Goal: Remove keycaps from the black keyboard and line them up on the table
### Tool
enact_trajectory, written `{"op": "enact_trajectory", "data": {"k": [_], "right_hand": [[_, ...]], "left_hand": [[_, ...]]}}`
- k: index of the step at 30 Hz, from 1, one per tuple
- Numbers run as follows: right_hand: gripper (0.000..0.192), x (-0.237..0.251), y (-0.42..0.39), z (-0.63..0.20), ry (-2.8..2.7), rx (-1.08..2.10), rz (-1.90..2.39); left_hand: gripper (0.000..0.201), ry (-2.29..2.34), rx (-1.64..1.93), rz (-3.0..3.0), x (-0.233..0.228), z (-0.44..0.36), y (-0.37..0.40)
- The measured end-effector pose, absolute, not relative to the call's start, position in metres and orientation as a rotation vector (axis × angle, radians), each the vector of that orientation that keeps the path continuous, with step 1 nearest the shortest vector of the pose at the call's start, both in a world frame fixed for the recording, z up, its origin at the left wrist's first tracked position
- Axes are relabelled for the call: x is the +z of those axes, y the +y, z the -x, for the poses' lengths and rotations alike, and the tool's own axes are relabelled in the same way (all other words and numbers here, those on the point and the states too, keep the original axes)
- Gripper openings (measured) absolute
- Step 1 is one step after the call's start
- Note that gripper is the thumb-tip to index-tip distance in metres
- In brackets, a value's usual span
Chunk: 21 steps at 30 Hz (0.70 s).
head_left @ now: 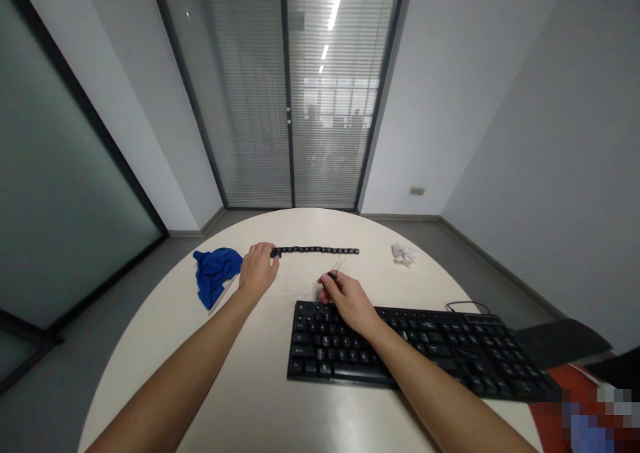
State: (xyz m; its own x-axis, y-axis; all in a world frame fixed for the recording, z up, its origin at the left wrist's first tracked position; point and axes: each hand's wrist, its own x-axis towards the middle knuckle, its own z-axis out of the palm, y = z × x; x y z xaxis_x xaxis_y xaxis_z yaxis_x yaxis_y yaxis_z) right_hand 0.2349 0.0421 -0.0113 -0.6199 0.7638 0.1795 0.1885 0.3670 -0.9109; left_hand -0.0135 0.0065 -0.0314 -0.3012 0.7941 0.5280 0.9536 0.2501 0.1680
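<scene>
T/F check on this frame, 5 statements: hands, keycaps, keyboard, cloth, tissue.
1. The left hand touches the end of the row of keycaps. True.
2. The right hand rests flat on the blue cloth. False: it is at the black keyboard's top edge, holding a wire keycap puller.
3. The cloth lies left of the left hand. True.
4. The keycaps are scattered in a heap. False: they form one straight line.
5. The crumpled white tissue lies on the keyboard. False: it lies on the round table, beyond it.

Keycap row (316, 250) behind keyboard (425, 353); cloth (215, 273) left, tissue (404, 255) right.
</scene>
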Motion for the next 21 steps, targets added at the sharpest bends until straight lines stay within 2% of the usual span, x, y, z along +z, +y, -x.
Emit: {"op": "enact_trajectory", "data": {"k": [3,10,21], "right_hand": [[0.038,-0.011,0.042,-0.235,-2.038,1.234,0.823],[0.038,-0.013,0.043,-0.234,-2.047,1.231,0.817],[0.037,-0.011,0.041,-0.235,-2.024,1.248,0.805]], "left_hand": [[0.031,-2.272,-0.628,1.430,-0.026,0.015,-0.002],[0.032,-2.256,-0.303,1.237,-0.020,0.037,-0.036],[0.035,-2.372,-0.287,1.198,-0.028,0.060,-0.048]]}}
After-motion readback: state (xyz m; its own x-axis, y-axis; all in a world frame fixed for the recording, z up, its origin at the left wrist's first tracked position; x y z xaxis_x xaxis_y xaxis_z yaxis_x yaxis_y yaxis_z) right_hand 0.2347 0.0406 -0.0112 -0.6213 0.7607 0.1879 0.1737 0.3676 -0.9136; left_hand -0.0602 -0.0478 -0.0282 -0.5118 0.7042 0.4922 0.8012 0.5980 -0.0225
